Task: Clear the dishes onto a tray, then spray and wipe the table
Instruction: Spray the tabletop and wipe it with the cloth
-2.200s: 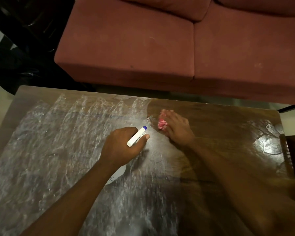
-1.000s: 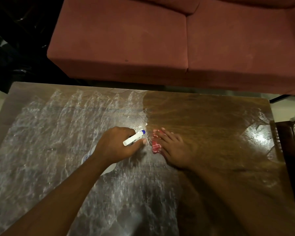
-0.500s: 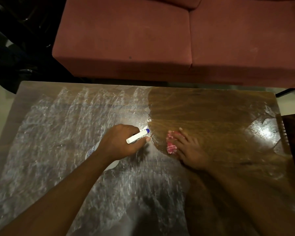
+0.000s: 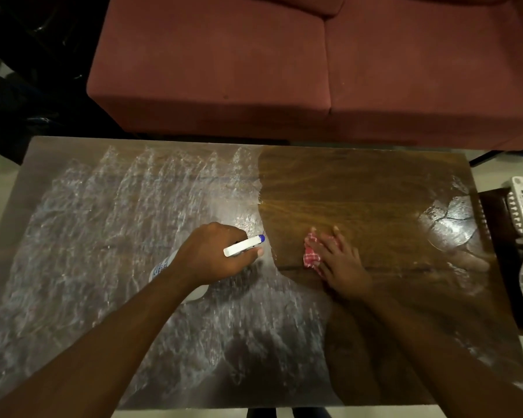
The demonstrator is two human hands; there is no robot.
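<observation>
Wiping is in hand: the right hand (image 4: 343, 267) presses a pink checked cloth (image 4: 311, 257) flat under straight, slightly spread fingers near the middle of the table (image 4: 360, 188), on bare wood just right of the sprayed film (image 4: 118, 221). The left hand (image 4: 215, 257), fingers curled round the spray bottle (image 4: 243, 246), sits just left of the cloth. Next, the cloth likely needs sweeping left into the film, with the bottle moved clear.

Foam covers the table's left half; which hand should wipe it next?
Right. The right hand presses the red cloth flat near the edge of the foam, so it can sweep straight in. The left hand grips the spray bottle.
</observation>
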